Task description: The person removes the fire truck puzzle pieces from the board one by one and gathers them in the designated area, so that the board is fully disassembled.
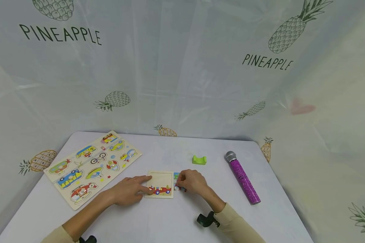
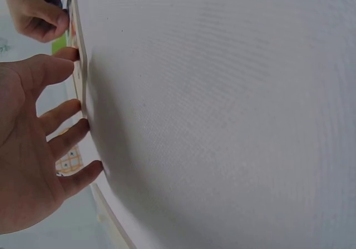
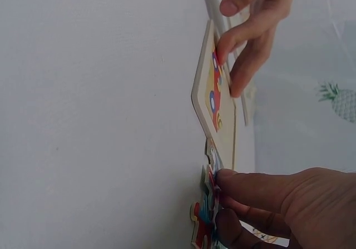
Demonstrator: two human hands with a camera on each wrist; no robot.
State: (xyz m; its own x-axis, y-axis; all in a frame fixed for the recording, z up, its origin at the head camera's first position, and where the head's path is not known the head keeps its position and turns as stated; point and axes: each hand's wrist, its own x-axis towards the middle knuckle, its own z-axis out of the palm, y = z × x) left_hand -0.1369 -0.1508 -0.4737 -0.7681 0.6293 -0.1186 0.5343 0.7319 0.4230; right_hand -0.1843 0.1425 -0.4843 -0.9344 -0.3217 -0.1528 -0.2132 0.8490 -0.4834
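Left hand [image 1: 128, 192] is lying flat, fingers straight, index fingertip pressing on the small puzzle tray [image 1: 160, 184] mid-tabletop [image 1: 158, 219]. Right hand [image 1: 191, 182] is pinching loose puzzle pieces [image 1: 177, 177] just beside the tray's right edge, pieces resting on the tabletop. Tray is showing a red car strip along its near edge. Vehicle peg board [image 1: 92, 166] is sitting left, green block [image 1: 199, 159] and purple microphone [image 1: 242, 177] right.

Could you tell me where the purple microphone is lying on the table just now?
In the head view the purple microphone lies on the right side of the table, untouched, to the right of the right hand and the small green block.
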